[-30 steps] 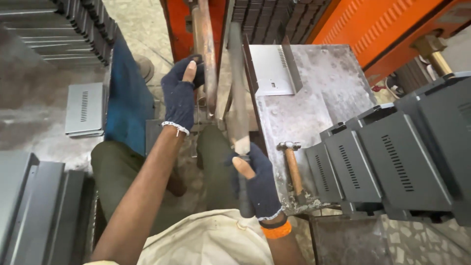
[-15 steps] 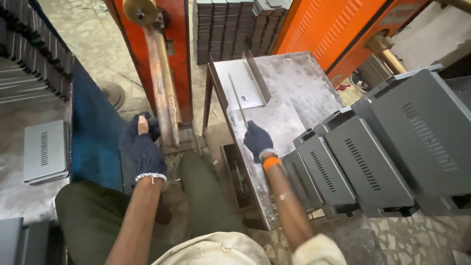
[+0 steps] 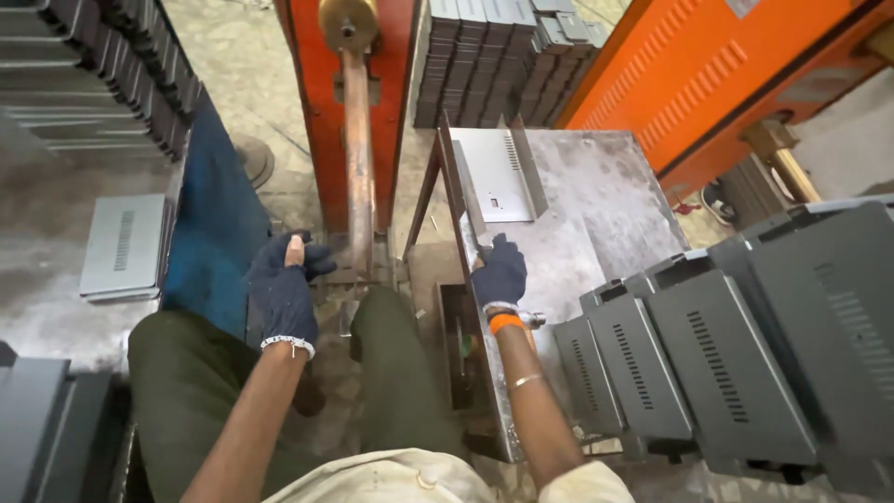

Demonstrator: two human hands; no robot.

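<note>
— What's changed?
— My right hand (image 3: 500, 272) has let the long flat metal strip (image 3: 471, 226) down onto the grey steel bench (image 3: 605, 200), fingers seemingly curled on it.
— The left?
— My left hand (image 3: 284, 279) stays loosely closed beside the rusty upright lever (image 3: 358, 158).

Just beyond the right hand (image 3: 500, 272), a bent grey sheet (image 3: 498, 177) on the steel table (image 3: 605, 205). To its right, a row of dark vented boxes (image 3: 708, 363). Left of the left hand (image 3: 284, 284), a flat vented panel (image 3: 124, 247) on the floor; far ahead, stacked grey panels (image 3: 484, 56).
</note>
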